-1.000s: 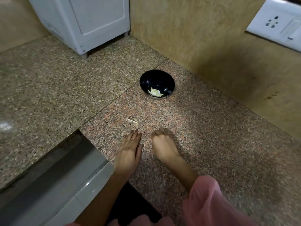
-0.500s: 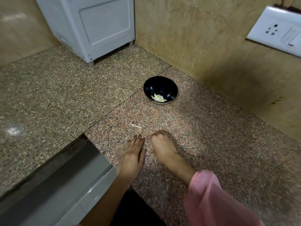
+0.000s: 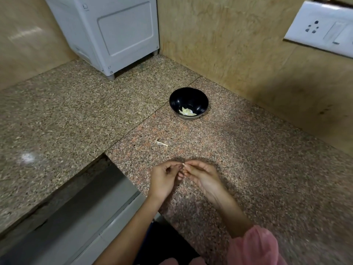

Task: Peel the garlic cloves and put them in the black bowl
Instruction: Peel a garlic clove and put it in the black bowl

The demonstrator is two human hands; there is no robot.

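Note:
A black bowl [image 3: 188,101] stands on the granite counter near the wall, with pale peeled garlic pieces [image 3: 187,111] at its bottom. Well in front of the bowl, my left hand [image 3: 164,179] and my right hand [image 3: 202,175] are raised just above the counter, fingertips together. Between them they pinch a small pale garlic clove [image 3: 184,165], mostly hidden by the fingers. Both hands have curled fingers.
A thin pale scrap of garlic skin [image 3: 161,143] lies on the counter between the hands and the bowl. A white appliance [image 3: 112,33] stands at the back left. A wall socket [image 3: 322,28] is at the upper right. A steel sink edge [image 3: 76,203] drops off at my left.
Both hands lay on the counter before, the left flat and the right curled; now they are lifted and brought together, pinching a clove between the fingertips.

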